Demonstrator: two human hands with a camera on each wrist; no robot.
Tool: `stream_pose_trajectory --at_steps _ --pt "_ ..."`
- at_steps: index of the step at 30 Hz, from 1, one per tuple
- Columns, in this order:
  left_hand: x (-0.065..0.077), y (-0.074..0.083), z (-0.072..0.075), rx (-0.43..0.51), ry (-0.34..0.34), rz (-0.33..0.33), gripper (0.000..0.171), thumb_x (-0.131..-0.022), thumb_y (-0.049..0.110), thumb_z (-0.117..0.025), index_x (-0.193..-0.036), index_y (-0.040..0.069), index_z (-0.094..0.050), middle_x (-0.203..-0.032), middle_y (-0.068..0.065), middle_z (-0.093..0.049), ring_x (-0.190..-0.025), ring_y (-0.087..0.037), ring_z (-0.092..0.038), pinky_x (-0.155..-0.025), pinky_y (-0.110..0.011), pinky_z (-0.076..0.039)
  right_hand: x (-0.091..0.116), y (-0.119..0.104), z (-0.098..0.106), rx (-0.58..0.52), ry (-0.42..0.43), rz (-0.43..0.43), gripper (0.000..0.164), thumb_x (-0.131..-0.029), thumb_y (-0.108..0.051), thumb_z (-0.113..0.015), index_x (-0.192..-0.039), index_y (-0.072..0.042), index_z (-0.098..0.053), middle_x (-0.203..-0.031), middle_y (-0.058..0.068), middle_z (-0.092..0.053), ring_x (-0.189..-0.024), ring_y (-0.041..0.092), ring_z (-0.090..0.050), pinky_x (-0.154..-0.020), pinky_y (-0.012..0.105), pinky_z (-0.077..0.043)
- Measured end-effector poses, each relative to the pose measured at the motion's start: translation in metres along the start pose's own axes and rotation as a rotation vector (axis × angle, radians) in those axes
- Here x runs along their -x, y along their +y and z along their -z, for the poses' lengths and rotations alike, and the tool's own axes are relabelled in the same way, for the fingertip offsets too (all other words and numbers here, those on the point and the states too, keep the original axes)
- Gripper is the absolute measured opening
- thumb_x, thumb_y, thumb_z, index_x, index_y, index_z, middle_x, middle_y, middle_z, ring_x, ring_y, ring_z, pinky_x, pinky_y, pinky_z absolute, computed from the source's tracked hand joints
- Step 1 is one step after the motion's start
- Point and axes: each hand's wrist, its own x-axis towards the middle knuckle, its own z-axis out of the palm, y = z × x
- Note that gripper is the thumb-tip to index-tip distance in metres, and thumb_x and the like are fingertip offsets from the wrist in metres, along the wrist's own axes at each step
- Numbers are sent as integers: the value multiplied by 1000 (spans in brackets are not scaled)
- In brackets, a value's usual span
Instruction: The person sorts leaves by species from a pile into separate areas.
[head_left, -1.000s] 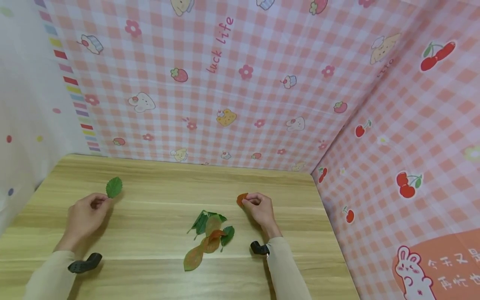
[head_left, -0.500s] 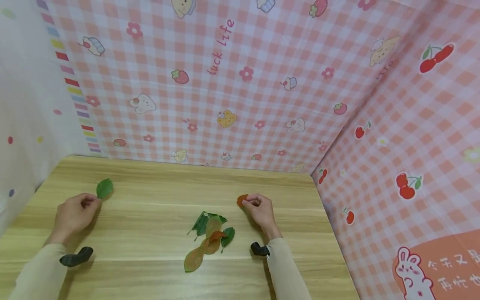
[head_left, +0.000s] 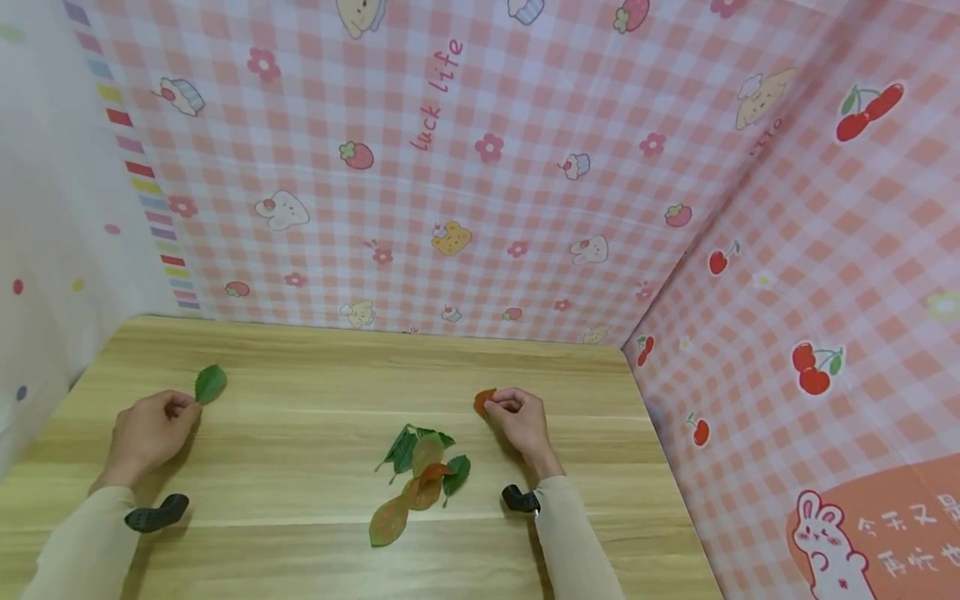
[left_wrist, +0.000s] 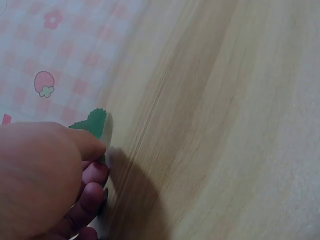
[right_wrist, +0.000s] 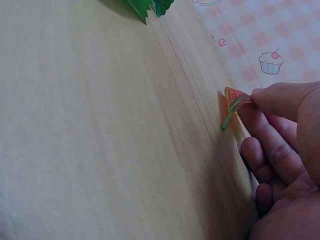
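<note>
At the left of the table, my left hand [head_left: 153, 429] pinches a green leaf [head_left: 211, 384] with toothed edges by its lower end. The left wrist view shows the same green leaf [left_wrist: 95, 122] rising past the thumb and finger. Right of the middle, my right hand [head_left: 522, 421] pinches an orange leaf [head_left: 482, 401] between thumb and forefinger. In the right wrist view a green stem [right_wrist: 228, 120] shows on this orange leaf [right_wrist: 234, 95]. Between the hands lies a loose pile of green leaves [head_left: 402, 450] and orange-green leaves [head_left: 388, 520].
The wooden table [head_left: 300, 483] runs back to a pink checked cloth wall [head_left: 405, 192]. A second checked cloth [head_left: 750, 333] rises along its right side, and a white cloth [head_left: 60, 208] hangs on the left. A black wrist device [head_left: 157, 512] sits at each sleeve.
My left hand has moved left with the green leaf, which has also turned a little. The right hand and the pile have stayed in place.
</note>
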Motion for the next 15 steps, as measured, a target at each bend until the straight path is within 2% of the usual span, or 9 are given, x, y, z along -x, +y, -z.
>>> stream_pose_trajectory --at_steps 9,15 --pt "1 -2 -4 -10 17 1 28 -108 18 -65 -109 -8 -76 -88 -18 -75 -79 -25 -66 -72 -36 -45 2 -3 -2 6 16 -7 16 -99 -7 -86 -109 4 -79 -103 22 -82 -82 8 -66 -72 19 -52" --pt "0 -1 -2 -17 27 -7 26 -107 16 -66 -107 -9 -75 -87 -19 -75 -79 -26 -66 -73 -39 -44 2 -3 -1 10 11 -11 16 -100 -10 -86 -109 1 -79 -106 20 -82 -85 9 -67 -74 20 -53"
